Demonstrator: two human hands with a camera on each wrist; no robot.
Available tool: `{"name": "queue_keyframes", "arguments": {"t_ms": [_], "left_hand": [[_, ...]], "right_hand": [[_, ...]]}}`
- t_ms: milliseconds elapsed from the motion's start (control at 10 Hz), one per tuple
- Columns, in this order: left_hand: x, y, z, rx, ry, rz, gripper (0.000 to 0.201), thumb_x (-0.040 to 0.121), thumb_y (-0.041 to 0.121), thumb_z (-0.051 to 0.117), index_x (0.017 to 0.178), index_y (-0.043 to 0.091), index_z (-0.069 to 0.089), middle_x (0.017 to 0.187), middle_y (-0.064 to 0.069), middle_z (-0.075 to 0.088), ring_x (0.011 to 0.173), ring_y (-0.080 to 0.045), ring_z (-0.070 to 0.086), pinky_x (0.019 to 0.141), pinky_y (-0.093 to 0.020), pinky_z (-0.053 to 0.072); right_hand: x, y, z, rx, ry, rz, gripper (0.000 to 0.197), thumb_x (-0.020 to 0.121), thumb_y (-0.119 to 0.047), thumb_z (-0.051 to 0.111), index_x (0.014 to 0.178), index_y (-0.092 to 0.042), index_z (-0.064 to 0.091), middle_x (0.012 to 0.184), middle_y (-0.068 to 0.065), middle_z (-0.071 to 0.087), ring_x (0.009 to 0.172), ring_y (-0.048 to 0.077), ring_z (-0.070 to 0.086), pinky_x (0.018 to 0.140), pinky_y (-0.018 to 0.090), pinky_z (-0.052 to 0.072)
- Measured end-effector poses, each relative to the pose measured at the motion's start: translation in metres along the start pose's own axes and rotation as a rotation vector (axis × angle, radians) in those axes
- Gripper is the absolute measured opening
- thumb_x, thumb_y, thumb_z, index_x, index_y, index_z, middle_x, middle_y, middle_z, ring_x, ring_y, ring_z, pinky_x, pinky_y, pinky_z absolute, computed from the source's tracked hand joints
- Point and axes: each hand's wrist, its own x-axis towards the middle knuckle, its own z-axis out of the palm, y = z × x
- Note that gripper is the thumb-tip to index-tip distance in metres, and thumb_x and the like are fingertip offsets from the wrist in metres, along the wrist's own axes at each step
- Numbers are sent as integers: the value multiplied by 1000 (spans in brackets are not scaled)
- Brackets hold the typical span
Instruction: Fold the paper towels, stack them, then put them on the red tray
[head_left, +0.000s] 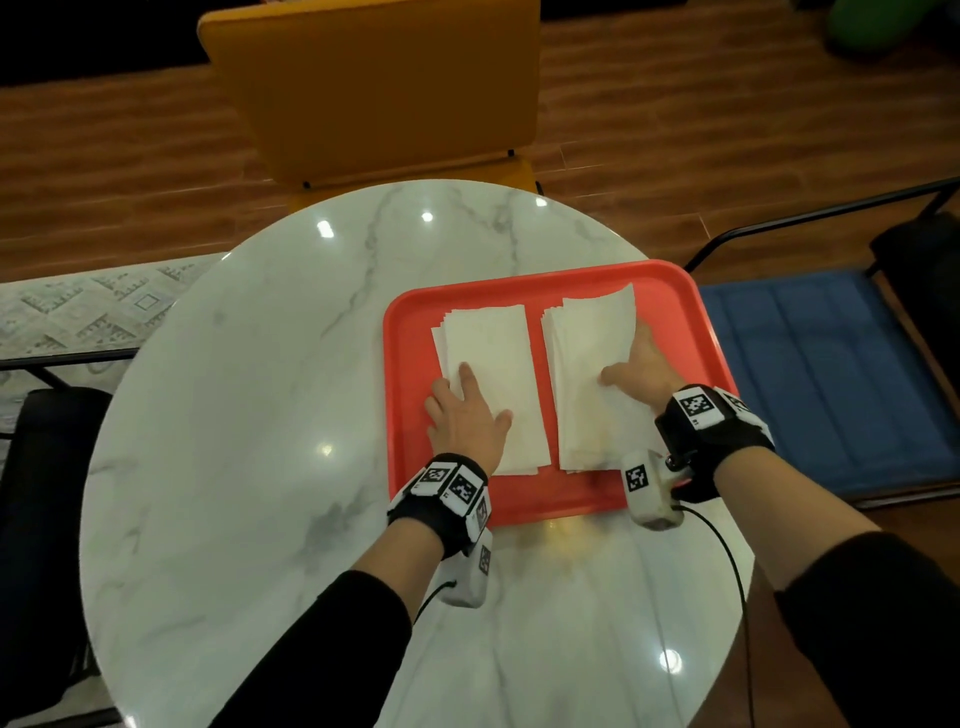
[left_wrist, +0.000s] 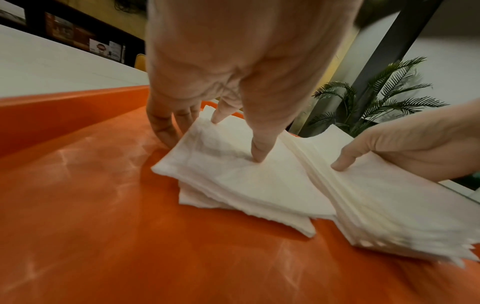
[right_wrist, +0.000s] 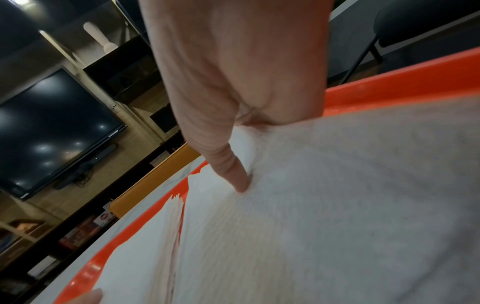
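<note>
Two stacks of folded white paper towels lie side by side on the red tray (head_left: 519, 280) at the table's right. My left hand (head_left: 467, 405) holds the left stack (head_left: 498, 353) at its near left corner: thumb and index finger on top, the other fingers down along its left edge. In the left wrist view the thumb presses into this left stack (left_wrist: 233, 185) on the tray (left_wrist: 130, 226). My right hand (head_left: 634, 369) grips the right stack (head_left: 587, 338), thumb on top, fingers hidden beneath its raised right edge. The right wrist view shows that thumb dug into the right stack (right_wrist: 337, 205).
The tray sits on a round white marble table (head_left: 260, 415). An orange chair (head_left: 374, 93) stands behind the table, a blue cushioned chair (head_left: 831, 374) at the right, a black chair (head_left: 47, 467) at the left. Cables hang from both wrist cameras.
</note>
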Motion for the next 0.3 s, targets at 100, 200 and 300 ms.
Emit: {"name": "queue_keyframes", "arguments": {"t_ms": [100, 200, 300], "left_hand": [[-6, -1, -1, 10, 2, 5, 77, 91, 41, 53, 150, 20, 9, 144, -13, 18, 128, -31, 26, 98, -41, 38], [-10, 0, -2, 12, -11, -6, 76, 91, 40, 53, 150, 21, 9, 144, -14, 17, 127, -32, 27, 98, -41, 38], [-18, -2, -15, -39, 19, -10, 78, 89, 44, 55, 150, 23, 10, 147, -14, 14, 131, -33, 24, 102, -45, 37]], "right_hand": [[3, -1, -1, -57, 11, -25, 99, 81, -4, 67, 151, -16, -1, 148, 15, 35, 133, 35, 38, 109, 47, 35], [4, -1, 2, -172, 58, -22, 111, 79, -14, 74, 151, -17, -11, 154, 21, 21, 140, 39, 24, 114, 52, 25], [-12, -8, -7, -290, 149, -31, 114, 81, -26, 74, 149, -21, -17, 154, 24, 13, 142, 43, 15, 113, 54, 19]]}}
